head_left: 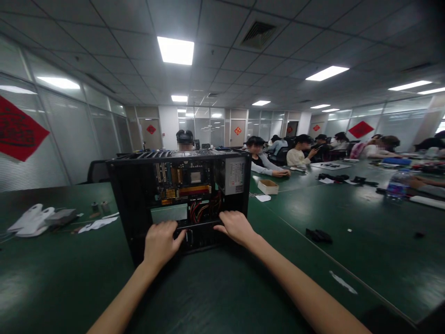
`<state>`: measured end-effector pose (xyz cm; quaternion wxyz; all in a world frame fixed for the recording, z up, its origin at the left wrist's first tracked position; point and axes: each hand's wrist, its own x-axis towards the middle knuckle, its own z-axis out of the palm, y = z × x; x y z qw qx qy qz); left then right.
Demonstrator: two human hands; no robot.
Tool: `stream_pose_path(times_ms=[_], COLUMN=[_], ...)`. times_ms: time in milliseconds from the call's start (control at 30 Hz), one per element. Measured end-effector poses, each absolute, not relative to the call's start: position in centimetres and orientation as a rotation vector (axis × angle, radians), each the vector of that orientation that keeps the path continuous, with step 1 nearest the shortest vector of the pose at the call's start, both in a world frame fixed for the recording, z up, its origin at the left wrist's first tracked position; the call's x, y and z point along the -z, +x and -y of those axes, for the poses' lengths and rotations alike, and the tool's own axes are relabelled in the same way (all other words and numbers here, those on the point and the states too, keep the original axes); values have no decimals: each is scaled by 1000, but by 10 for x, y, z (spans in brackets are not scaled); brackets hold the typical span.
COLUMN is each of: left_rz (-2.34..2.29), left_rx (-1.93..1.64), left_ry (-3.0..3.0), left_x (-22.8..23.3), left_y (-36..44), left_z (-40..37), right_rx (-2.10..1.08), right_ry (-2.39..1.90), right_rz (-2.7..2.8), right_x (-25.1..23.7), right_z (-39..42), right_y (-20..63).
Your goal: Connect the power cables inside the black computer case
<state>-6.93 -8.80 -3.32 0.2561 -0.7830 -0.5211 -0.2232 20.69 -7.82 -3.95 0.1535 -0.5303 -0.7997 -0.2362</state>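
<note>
Your left hand (pixel 160 243) rests on the lower front edge of the open computer case (pixel 135 199), at about 7 o'clock on it. Its fingers (pixel 175 230) are curled over the black crossbar, loosely closed on the metal rather than flat. Your right hand (pixel 236 227) sits at about 5 o'clock on the case, fingers bent and pressed down on the same bar, near the red cables (pixel 198 211). Whether either hand fully clamps the bar you cannot tell; the fingertips are hidden behind it.

The case stands upright on the green surface (pixel 347 204), straight ahead of you at 12 o'clock, its open side facing you, circuit board (pixel 181 178) visible inside. A small cardboard box (pixel 268 186) lies at 2 o'clock, white items (pixel 31 220) at 9 o'clock.
</note>
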Motion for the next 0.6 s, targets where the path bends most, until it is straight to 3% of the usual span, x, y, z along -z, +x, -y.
stream_pose_path(times_ms=[200, 600], left_rz=[1314, 1552], left_rx=[742, 963], left_ry=[-2104, -2269], left_x=[48, 36], left_y=[-72, -68], left_z=[91, 91], right_rx=[995, 914], right_ry=[-1336, -1635], right_rz=[2212, 2200], right_x=[53, 41], right_z=[86, 102], right_y=[220, 198])
